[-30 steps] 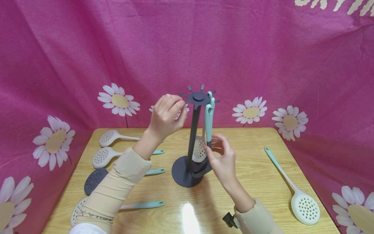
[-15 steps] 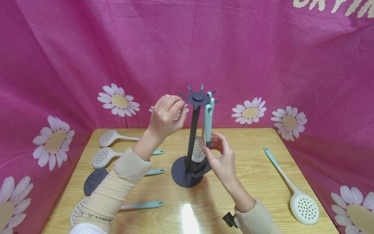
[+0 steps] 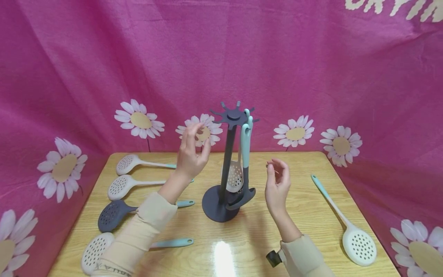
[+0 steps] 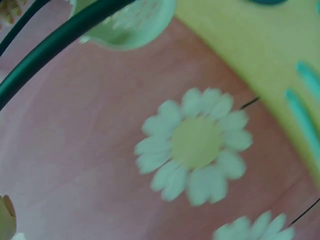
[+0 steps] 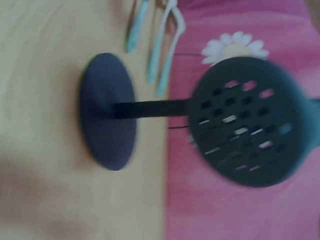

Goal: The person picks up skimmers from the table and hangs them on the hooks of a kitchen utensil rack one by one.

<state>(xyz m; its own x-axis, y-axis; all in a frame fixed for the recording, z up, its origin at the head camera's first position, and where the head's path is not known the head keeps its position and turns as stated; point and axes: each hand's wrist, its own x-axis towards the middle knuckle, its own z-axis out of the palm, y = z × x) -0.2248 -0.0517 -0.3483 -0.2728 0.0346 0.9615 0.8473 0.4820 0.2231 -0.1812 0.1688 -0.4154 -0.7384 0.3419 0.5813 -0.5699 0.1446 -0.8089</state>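
Note:
A dark utensil stand point(image 3: 226, 165) with a spoked top stands mid-table. From its right side hangs a dark skimmer point(image 3: 245, 154) with a mint handle; its perforated head point(image 5: 245, 122) fills much of the right wrist view. Behind it hangs a white skimmer point(image 3: 235, 177), partly covered, and another mint loop shows at the spokes. Left of the post, my left hand point(image 3: 192, 157) is raised below spoke height, thumb and fingers apart, holding nothing. My right hand point(image 3: 278, 186) is a short way right of the dark skimmer, fingers loosely bent, nothing held.
On the wooden table point(image 3: 294, 215), two white skimmers point(image 3: 119, 187), a dark skimmer point(image 3: 112, 216) and a nearer white skimmer point(image 3: 97, 250) lie at left, partly under my left arm. A white skimmer point(image 3: 360, 246) lies at far right. A pink flowered cloth point(image 3: 173, 57) surrounds the table.
My right hand has come off the hanging dark skimmer and moved right. My left hand has left the spoke tip, moving slightly left and down, with its fingers spreading.

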